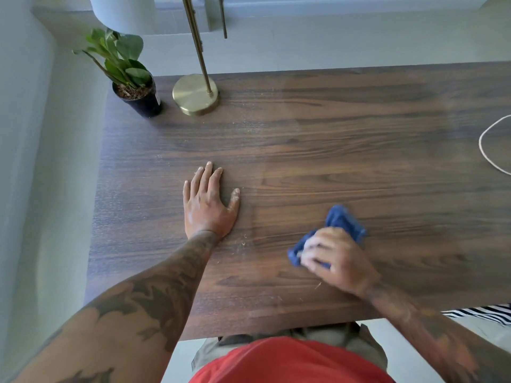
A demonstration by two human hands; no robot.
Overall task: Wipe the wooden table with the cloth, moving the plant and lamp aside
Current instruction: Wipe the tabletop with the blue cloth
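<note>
the blue cloth (336, 230) lies bunched on the wooden table (345, 150), near the front edge and right of the middle. the right hand (336, 258) sits on top of it, fingers curled round the wad and gripping it; the hand is blurred. the left hand (208, 201) rests flat on the table to the left of the cloth and well apart from it, palm down, fingers straight and slightly spread, holding nothing. pale specks and streaks show on the wood around the left hand and near the front edge.

at the far left corner of the table stands the potted plant (130, 78) in a black pot, upright, with broad green leaves. just to its right, close but not touching, stands the lamp (196, 94), with its round brass base on the table and its thin brass stem rising out of view. a white cord (488, 149) loops on the table at the right edge
</note>
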